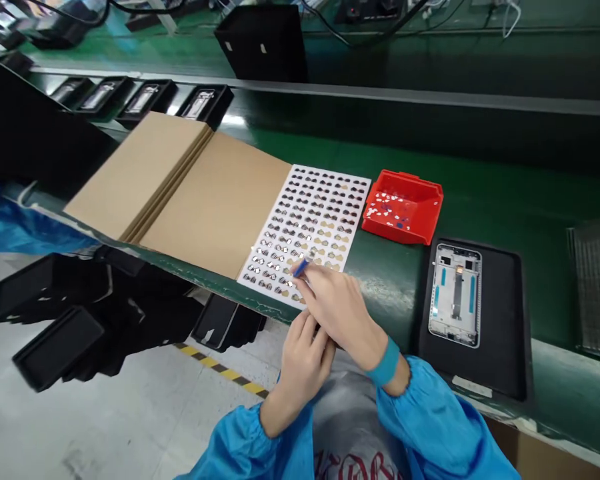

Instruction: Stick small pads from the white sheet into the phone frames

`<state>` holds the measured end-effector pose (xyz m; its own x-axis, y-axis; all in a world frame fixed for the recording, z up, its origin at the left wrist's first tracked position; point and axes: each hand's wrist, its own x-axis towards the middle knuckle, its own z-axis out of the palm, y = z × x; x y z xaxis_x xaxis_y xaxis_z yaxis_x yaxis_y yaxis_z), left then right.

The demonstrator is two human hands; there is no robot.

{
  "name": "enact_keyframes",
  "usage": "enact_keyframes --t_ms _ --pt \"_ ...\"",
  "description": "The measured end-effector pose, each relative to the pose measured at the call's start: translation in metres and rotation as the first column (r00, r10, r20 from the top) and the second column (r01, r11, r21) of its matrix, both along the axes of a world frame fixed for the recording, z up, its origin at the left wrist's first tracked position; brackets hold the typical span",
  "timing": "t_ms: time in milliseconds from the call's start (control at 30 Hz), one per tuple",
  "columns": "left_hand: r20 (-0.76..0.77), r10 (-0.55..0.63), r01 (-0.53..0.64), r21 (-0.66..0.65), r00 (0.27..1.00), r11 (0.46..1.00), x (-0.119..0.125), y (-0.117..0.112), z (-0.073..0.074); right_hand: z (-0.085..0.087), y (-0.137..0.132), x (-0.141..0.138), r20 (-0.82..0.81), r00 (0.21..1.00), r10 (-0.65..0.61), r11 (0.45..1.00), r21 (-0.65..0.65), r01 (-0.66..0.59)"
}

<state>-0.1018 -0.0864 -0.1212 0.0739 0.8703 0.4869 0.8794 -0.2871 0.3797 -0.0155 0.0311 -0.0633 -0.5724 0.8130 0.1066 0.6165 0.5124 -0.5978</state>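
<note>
My right hand (340, 310), with a teal band at the wrist, is over the lower right of a white sheet (357, 200). A small blue piece (301, 268) is pinched between its thumb and forefinger; its exact kind is unclear. Rows of small dark and silvery parts cover the sheet, and several spots on the right show tan backing. Just below, at the bench edge, my left hand (305, 357) has its fingers curled together under the right hand. Whatever it may grip is hidden.
A red bin (427, 213) holds small white and blue scraps. To its right, a phone frame (455, 293) lies in a black tray (503, 333). Brown cardboard (215, 200) adjoins the sheet. Black trays (207, 103) with phone parts line the back left; others sit below the bench.
</note>
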Motion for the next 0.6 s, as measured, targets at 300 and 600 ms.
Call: enact_keyframes --t_ms 300,600 --pt "0.024 -0.017 0.016 0.043 1.000 0.999 0.001 0.005 -0.001 -0.013 0.009 -0.027 0.111 0.989 0.096 0.995 -0.010 -0.095" --pt "0.411 -0.012 0.020 -0.015 0.912 1.000 -0.006 0.021 0.020 -0.004 0.004 0.038 -0.619 0.636 -0.461 0.753 -0.652 -0.090"
